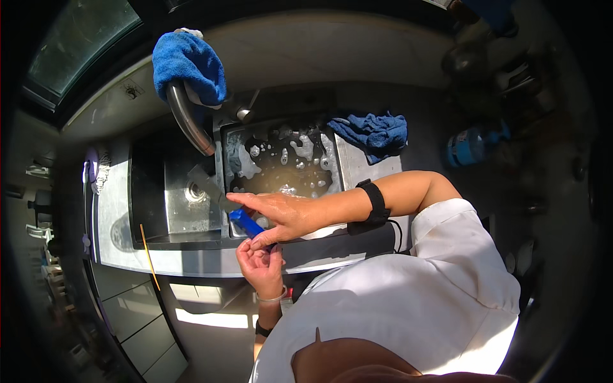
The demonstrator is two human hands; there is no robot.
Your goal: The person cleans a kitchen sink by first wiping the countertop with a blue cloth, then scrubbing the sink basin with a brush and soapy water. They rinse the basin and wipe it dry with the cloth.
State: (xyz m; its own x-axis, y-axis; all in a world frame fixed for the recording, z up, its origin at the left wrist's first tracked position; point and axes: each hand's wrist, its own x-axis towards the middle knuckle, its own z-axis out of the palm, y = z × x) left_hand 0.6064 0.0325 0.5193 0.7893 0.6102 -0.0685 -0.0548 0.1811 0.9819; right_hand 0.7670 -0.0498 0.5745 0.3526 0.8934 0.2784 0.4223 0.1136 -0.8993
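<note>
Over the front edge of the sink, my right hand [282,215] reaches in from the right, wet, its thumb across a blue handle [245,223]. A blurred grey flat part [206,182], perhaps a blade, extends from the handle towards the left basin. My left hand [262,268] is just below, palm up with curled fingers, at the handle's near end; whether it grips the handle is hidden. Soapy, cloudy water [282,172] with foam fills the right basin. The left basin [177,206] shows its drain [195,191].
A steel faucet [187,119] draped with a blue towel [187,62] arches over the left basin. A dark blue cloth [376,134] lies right of the sink, and a blue pump bottle [467,146] stands farther right. A thin yellow stick [149,256] crosses the counter's front edge.
</note>
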